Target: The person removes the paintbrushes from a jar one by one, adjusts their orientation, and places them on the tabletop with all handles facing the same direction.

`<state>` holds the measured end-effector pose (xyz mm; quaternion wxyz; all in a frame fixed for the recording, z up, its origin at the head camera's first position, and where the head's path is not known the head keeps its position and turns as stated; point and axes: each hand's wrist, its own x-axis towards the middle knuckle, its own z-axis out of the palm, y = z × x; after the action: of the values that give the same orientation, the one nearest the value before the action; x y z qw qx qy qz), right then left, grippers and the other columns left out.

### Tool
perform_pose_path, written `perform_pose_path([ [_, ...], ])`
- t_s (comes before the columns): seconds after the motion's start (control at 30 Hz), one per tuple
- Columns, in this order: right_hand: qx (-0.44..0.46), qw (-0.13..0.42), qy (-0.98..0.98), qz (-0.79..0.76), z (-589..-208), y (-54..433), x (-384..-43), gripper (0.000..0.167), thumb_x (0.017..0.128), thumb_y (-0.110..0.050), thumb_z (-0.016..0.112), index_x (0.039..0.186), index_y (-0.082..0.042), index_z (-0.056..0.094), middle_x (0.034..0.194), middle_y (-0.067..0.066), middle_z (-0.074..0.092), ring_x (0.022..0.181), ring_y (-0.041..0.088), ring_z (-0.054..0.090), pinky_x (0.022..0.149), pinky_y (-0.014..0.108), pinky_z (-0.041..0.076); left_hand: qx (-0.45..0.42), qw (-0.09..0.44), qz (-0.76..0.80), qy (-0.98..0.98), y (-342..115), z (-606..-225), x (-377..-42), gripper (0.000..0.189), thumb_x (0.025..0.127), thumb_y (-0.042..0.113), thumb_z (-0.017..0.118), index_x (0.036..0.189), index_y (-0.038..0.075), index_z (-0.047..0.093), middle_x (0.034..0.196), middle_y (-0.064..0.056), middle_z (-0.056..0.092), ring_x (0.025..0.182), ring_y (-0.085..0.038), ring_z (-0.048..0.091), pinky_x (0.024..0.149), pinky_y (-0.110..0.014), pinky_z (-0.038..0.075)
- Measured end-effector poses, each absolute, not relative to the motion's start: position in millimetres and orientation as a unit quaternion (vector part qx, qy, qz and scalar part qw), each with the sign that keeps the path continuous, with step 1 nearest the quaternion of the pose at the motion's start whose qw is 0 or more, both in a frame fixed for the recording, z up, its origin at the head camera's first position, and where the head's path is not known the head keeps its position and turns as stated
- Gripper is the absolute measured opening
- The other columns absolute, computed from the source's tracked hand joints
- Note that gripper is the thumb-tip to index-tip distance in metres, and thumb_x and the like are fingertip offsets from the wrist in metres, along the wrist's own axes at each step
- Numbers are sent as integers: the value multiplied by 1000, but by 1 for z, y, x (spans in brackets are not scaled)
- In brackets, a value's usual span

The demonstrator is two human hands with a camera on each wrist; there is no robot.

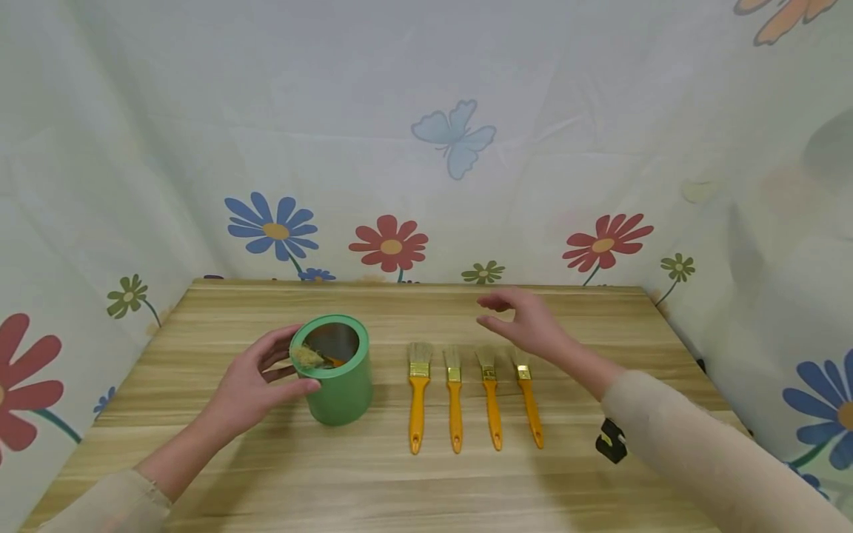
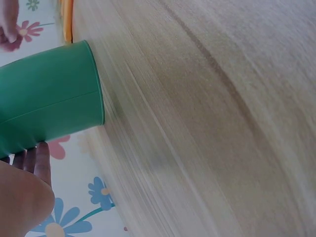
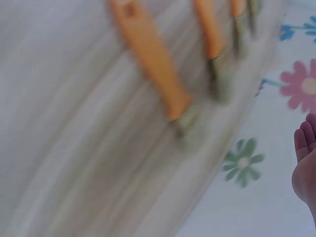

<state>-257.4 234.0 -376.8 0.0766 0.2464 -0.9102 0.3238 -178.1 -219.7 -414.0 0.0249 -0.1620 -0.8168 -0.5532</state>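
Observation:
My left hand (image 1: 252, 386) holds a green can (image 1: 343, 396) from its left side, the thumb near the front of the rim and the fingers behind. The can stands upright on the table; in the left wrist view its green wall (image 2: 54, 91) meets the fingers. Inside it lies a paintbrush (image 1: 308, 357), its bristles at the rim. To the right, several paintbrushes lie in a row, bristles away from me, from a wide paintbrush (image 1: 417, 407) to a narrower paintbrush (image 1: 531, 411). Above the far right bristles hovers my right hand (image 1: 529, 326), holding nothing, thumb and fingers apart.
The wooden table (image 1: 320, 481) has a curtain (image 1: 333, 170) with flowers and butterflies behind it and at both sides. A small black object (image 1: 611, 441) lies beside the right forearm, partly covered by the sleeve.

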Motion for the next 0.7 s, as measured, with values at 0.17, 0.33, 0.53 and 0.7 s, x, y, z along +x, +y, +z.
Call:
perform_pose_path([
  [0.17, 269, 64, -897, 345, -355, 205, -251, 38, 99, -23, 81, 132, -7, 73, 128, 9, 74, 117, 31, 68, 103, 49, 58, -163, 27, -553, -816, -220, -413, -178, 80, 89, 14, 90, 158, 12, 49, 146, -15, 62, 123, -3, 64, 100, -22, 58],
  [0.33, 300, 45, -880, 365, -342, 178, -243, 41, 97, -22, 83, 134, -7, 72, 130, 6, 74, 117, 25, 69, 106, 43, 58, -163, 27, -553, -816, -219, -413, -177, 80, 89, 13, 90, 158, 12, 49, 146, -15, 62, 123, -3, 64, 101, -25, 59],
  [0.53, 358, 50, -854, 374, -332, 146, -235, 45, 94, -18, 86, 135, -6, 71, 130, 5, 74, 117, 21, 69, 106, 38, 58, -164, 29, -553, -816, -219, -413, -177, 80, 89, 12, 90, 158, 11, 49, 146, -16, 62, 122, -1, 64, 100, -22, 58],
  [0.7, 390, 46, -842, 369, -323, 122, -229, 47, 94, -23, 86, 136, -8, 71, 130, 2, 74, 116, 16, 68, 104, 29, 57, -164, 31, -554, -816, -219, -414, -178, 81, 88, 11, 90, 158, 9, 49, 146, -17, 62, 122, 0, 64, 99, -22, 58],
])
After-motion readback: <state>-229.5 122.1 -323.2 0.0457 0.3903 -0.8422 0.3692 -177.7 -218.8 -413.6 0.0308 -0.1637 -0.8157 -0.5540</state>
